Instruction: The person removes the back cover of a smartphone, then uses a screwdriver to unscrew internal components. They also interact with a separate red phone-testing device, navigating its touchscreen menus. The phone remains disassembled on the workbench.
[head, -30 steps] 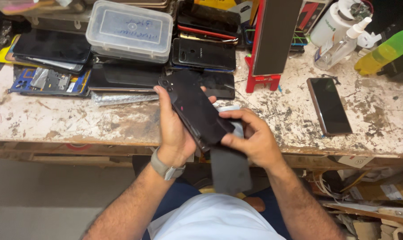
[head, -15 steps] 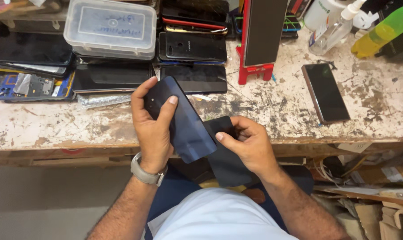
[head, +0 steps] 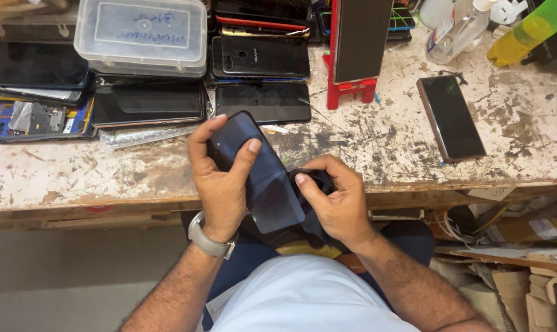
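Your left hand grips a dark phone, tilted. Your right hand, just beside, pinches a dark cloth against the phone's lower edge.

Your arms were bare from wrist to elbow, with no sleeves showing on either forearm. On your left wrist you wore a watch with a silver-grey metal band wrapping snugly around it. Your left hand and right hand carried no gloves. You had on a pale, whitish-blue shirt, and dark blue trousers covered your lap.
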